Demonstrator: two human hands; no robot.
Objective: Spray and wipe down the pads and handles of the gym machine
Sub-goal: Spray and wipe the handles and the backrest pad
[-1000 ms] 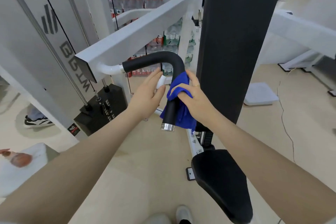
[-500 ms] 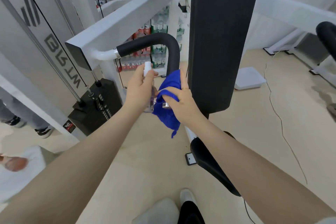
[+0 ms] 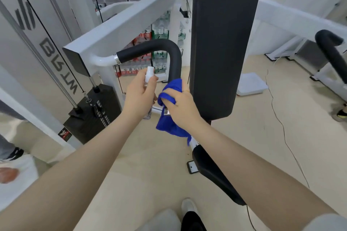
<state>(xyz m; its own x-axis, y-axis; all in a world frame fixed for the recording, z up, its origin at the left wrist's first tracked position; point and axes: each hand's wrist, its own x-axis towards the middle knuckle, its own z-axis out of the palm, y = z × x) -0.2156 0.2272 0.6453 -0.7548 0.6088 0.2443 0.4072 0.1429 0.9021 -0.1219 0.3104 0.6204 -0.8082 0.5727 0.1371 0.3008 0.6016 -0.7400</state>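
Note:
A bent black foam handle [image 3: 155,48] sticks out from the white arm of the gym machine [image 3: 120,24]. My right hand [image 3: 181,106] grips a blue cloth [image 3: 171,127] wrapped round the handle's lower end, where a chrome cap shows. My left hand [image 3: 138,95] holds a small clear spray bottle [image 3: 149,75] with a white nozzle, just left of the cloth. The tall black back pad [image 3: 221,43] stands right behind my right hand. The black seat pad [image 3: 212,170] lies below my right forearm.
A black weight stack [image 3: 93,110] with cables stands at the left. A second black handle [image 3: 330,47] shows at the right edge. A thin cable [image 3: 281,124] runs over the beige floor. Shelves of bottled drinks [image 3: 155,32] stand behind. Other people's shoes show at both edges.
My right hand slid the blue cloth down the handle to its lower end. My left hand lifted the spray bottle, whose white nozzle now shows above my fingers. The camera shifted.

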